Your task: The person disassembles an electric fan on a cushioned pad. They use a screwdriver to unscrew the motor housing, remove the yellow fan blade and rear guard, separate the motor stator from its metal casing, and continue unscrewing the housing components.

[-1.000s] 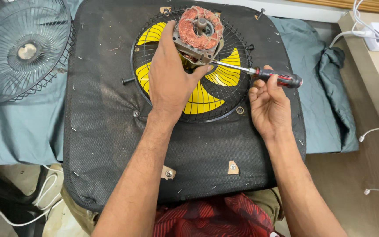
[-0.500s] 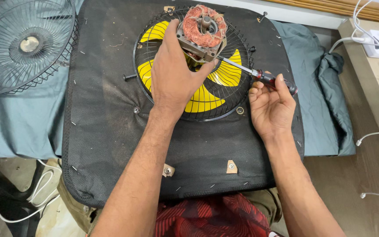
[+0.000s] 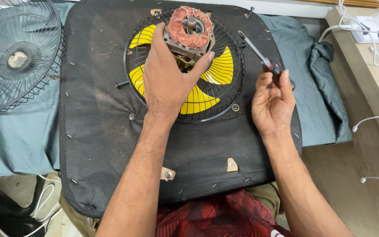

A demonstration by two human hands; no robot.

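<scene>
1. The left hand (image 3: pixel 169 77) lies over the fan motor with exposed copper-red windings and a grey metal frame (image 3: pixel 188 33). Its fingers are wrapped around the motor's left side, and the thumb presses the right corner.
2. The motor sits at the hub of a round black wire fan guard (image 3: pixel 237 66) with yellow plastic blades (image 3: pixel 218 68) behind it. All of this rests on a black padded fabric panel (image 3: pixel 97 131) laid across the lap and the grey-green cloth-covered tabletop (image 3: pixel 14 140).
3. The right hand (image 3: pixel 273 103) has closed its fingers on the dark red-and-black handle of a screwdriver with a slim steel shaft (image 3: pixel 255 48).
4. What has changed: a moment earlier the screwdriver's tip lay in at the motor. Now the shaft is lifted clear, out to the right over the guard's rim, with the tip pointing up and left, touching nothing. The left hand has kept its hold on the motor.
5. I judge that the tool is between placements rather than turning a screw.
6. Hidden: the left palm covers the motor's lower half and any fasteners there.
7. Most of the handle is inside the right hand.
8. A second grey wire guard (image 3: pixel 18 57) at far left is cut off by the frame edge.
</scene>
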